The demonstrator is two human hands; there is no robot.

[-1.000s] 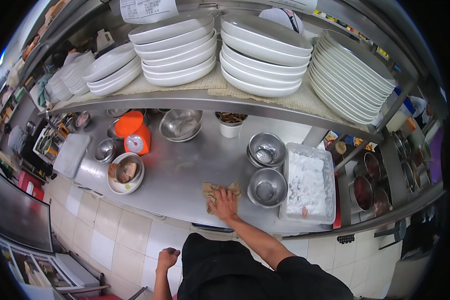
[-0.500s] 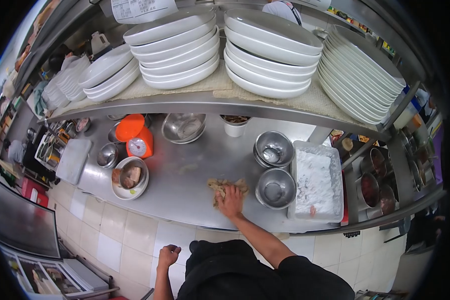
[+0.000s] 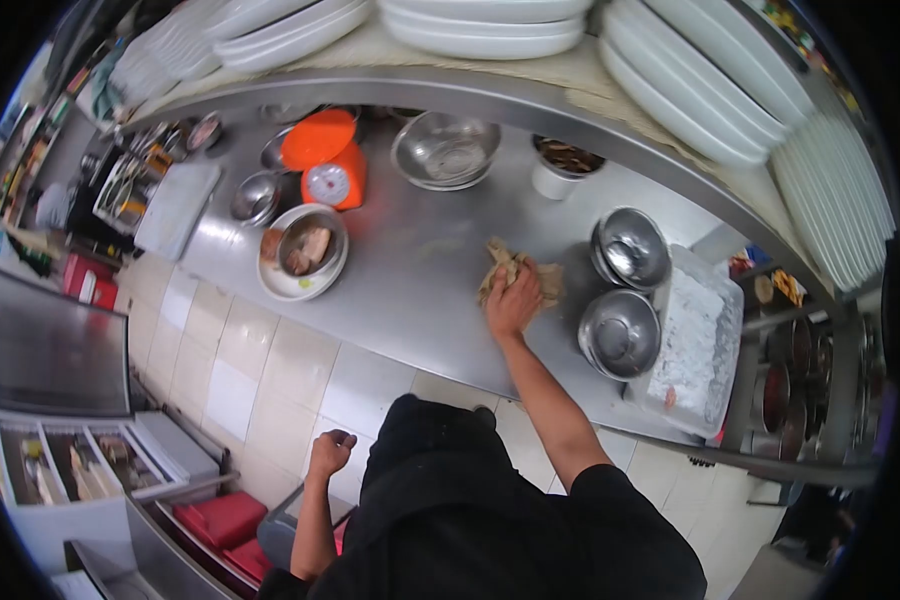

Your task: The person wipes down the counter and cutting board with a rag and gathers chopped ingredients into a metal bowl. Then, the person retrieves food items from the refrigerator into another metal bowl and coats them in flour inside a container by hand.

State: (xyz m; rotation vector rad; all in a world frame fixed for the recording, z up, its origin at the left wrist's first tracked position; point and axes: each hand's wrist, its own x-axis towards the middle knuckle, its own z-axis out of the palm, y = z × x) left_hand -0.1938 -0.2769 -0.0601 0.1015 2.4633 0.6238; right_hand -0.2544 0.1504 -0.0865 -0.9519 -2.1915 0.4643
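My right hand (image 3: 515,303) presses down on a crumpled tan cloth (image 3: 495,270) on the steel table (image 3: 420,300), its fingers bunched into the folds. To the right of it, close by, are steel mixing bowls (image 3: 620,335), some nested. My left hand (image 3: 331,453) hangs low beside my black apron, over the floor and away from the table. Its fingers are curled in, and I see nothing in them.
An orange kitchen scale (image 3: 335,175) stands behind a bowl of meat pieces (image 3: 310,248) at the left. A tub of white powder (image 3: 695,335) is at the right end. A white bucket (image 3: 557,182) stands at the back, below a shelf (image 3: 450,85) stacked with white plates.
My view has tilted down and turned, so the shelf sits higher in it. My right hand and the cloth have shifted slightly farther from the table's front edge. My left hand stays low.
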